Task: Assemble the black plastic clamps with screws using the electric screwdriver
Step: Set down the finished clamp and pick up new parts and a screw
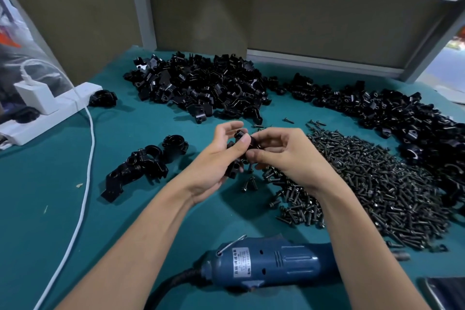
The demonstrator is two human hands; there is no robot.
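Above the middle of the green table, my left hand (216, 158) and my right hand (281, 153) both grip one black plastic clamp (240, 151). Their fingers curl round it and hide most of it. A wide heap of dark screws (364, 184) lies to the right of my hands. Loose black clamp parts are piled at the back (201, 85) and along the right (402, 118). Several joined clamps (146, 161) lie to the left. The blue electric screwdriver (271, 263) lies on its side near the front edge, under my right forearm, untouched.
A white power strip (50, 111) with a charger plugged in sits at the left, and its white cable (83, 184) runs toward the front. A single clamp (102, 98) lies beside the strip. A dark phone-like object (442, 292) is at the front right corner.
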